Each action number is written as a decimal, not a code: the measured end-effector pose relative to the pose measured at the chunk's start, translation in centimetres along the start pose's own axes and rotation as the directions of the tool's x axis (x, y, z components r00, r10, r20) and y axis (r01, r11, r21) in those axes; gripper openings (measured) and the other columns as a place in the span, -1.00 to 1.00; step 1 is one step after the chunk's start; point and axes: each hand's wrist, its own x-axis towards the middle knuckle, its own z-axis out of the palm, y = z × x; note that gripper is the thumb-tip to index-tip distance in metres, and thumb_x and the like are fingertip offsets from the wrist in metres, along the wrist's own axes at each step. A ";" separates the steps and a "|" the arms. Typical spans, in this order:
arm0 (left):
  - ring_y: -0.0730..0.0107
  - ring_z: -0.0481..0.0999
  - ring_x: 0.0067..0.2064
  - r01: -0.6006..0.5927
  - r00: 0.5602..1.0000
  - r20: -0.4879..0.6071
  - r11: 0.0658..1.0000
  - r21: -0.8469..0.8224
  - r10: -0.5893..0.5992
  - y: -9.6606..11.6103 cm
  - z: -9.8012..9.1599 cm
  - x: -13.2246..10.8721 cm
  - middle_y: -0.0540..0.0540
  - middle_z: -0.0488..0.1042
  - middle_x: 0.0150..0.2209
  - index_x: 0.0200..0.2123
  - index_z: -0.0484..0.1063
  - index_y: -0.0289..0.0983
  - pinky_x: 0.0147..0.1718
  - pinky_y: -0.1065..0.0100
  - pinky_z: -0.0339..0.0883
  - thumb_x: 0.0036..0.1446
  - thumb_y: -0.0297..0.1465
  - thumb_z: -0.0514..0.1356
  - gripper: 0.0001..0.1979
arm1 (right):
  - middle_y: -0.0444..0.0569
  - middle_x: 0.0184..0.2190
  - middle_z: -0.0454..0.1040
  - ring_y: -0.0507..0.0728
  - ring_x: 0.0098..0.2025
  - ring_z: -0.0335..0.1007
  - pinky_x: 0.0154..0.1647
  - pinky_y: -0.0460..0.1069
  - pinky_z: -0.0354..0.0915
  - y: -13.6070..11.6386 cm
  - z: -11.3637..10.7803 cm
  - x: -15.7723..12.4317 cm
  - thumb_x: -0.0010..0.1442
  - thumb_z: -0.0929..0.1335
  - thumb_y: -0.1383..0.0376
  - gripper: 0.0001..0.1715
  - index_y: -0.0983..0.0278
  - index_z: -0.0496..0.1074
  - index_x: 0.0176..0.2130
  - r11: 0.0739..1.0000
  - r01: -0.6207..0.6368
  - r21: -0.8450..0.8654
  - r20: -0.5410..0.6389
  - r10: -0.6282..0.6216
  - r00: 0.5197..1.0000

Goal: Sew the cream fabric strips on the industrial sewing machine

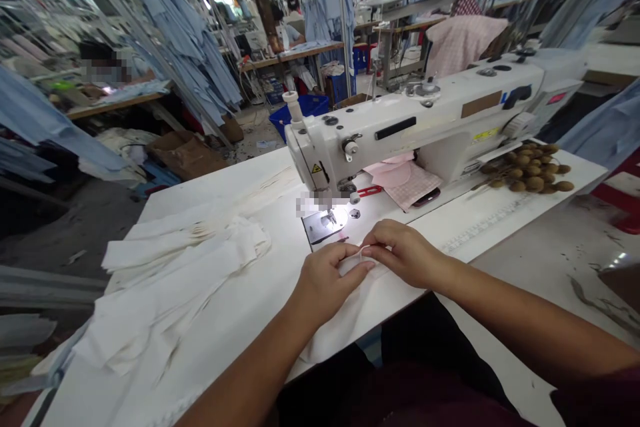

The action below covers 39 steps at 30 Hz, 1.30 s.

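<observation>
A white piece of fabric is pinched between my two hands at the front edge of the sewing table. My left hand grips it with thumb and fingers closed, and my right hand pinches its upper edge close beside. Part of the cloth drapes down toward my lap. Just beyond my fingers is the lit needle area of a white sewing machine, with its metal needle plate. Stacked white fabric pieces lie spread on the table to my left.
Pink checked cloth lies under the machine arm, beside a red-handled tool and a dark flat object. A bunch of round brown fruit sits at the right. Behind are a blue bin, hanging blue garments and people at other tables.
</observation>
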 end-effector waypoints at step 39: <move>0.15 0.49 -0.21 0.120 0.992 0.025 0.980 0.162 -0.126 0.7 0.3 -3.2 -0.13 0.48 -0.16 0.04 0.25 -0.19 -0.27 0.22 0.36 -0.12 -0.25 0.32 -0.38 | -0.11 -0.41 0.42 0.04 -0.34 0.32 -0.28 -0.04 0.23 -2.1 -1.5 0.2 0.13 0.31 0.20 -0.82 0.25 0.44 -0.38 0.900 -0.207 0.384 -0.097 0.262 0.960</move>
